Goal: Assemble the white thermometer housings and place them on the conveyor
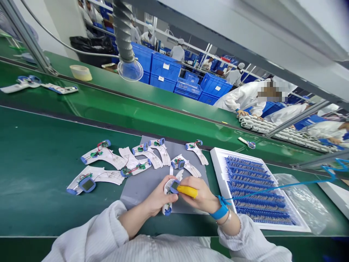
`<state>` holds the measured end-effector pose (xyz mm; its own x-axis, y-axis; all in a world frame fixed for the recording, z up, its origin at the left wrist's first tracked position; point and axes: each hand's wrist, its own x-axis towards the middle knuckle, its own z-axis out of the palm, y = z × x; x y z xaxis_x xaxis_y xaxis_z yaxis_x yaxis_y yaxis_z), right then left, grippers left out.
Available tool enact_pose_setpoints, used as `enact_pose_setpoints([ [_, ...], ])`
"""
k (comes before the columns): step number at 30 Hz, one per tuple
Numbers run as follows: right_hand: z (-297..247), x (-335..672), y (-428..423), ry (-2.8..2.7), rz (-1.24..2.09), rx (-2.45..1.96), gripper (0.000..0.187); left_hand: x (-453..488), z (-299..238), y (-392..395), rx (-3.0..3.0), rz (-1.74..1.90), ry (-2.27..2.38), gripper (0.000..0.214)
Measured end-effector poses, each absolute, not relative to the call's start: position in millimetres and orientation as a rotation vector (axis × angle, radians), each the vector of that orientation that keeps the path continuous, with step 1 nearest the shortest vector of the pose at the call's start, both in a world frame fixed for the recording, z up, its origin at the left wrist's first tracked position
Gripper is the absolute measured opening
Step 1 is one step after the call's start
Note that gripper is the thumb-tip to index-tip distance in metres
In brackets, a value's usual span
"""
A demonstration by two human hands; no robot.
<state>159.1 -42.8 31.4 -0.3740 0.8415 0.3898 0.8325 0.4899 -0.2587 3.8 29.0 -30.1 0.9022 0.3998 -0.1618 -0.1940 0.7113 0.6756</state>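
Note:
My left hand (157, 199) is closed around a white device half-shell (167, 196) with a blue display module, held over a grey mat (148, 189). My right hand (200, 194) also grips the shell; its forefinger wears a yellow finger cot (187, 191) and presses at the blue module. A blue strap (220, 211) circles my right wrist, with a blue cord running right. Several more open white shells with blue parts and wiring (103, 154) lie on and beside the mat.
A white foam tray (218, 163) full of blue parts sits to the right, with a clear plastic bag (302, 203) beside it. A green conveyor (114, 105) carries more shells. A fume hose (130, 69) hangs above. People in white coats work across the belt.

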Motion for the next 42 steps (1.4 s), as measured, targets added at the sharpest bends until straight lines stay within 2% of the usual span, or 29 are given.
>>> enact_pose_setpoints([
  [5,25.4,158.4,-43.7,-2.338,0.108,-1.406,0.017,2.7,-30.2,27.0,0.833,0.325,0.270,0.059],
  [10,26.0,160.0,-41.7,-2.431,0.169,-1.387,0.016,1.2,-25.8,27.5,1.101,0.266,0.418,0.041],
  [13,25.4,159.0,-43.3,-2.413,0.193,-1.378,0.016,1.2,-24.5,26.8,1.272,0.371,0.457,0.032],
  [18,24.3,163.4,-51.4,-2.285,0.140,-1.475,0.020,5.2,-25.3,22.2,0.937,0.236,0.492,0.037],
  [21,32.7,193.3,-57.7,-2.116,-0.054,-1.754,0.022,7.2,-24.9,25.2,0.665,0.253,0.597,0.040],
  [24,50.1,249.1,-70.5,-1.795,-0.239,-2.358,0.027,7.9,-23.2,32.1,0.531,0.270,0.719,0.037],
  [26,61.0,289.6,-81.1,-1.512,-0.213,-2.853,0.031,8.1,-22.3,35.0,0.472,0.301,0.792,0.030],
  [28,65.7,322.8,-88.8,-1.362,-0.160,-3.064,0.031,8.3,-22.4,35.9,0.435,0.323,0.826,0.025],
  [35,33.8,352.8,-77.2,-1.357,0.098,-3.289,0.021,10.2,-25.6,35.4,0.447,0.294,0.820,0.026],
  [42,17.3,346.1,-64.2,-1.367,0.180,-3.417,0.027,10.5,-21.4,37.2,0.392,0.344,0.845,0.026],
])
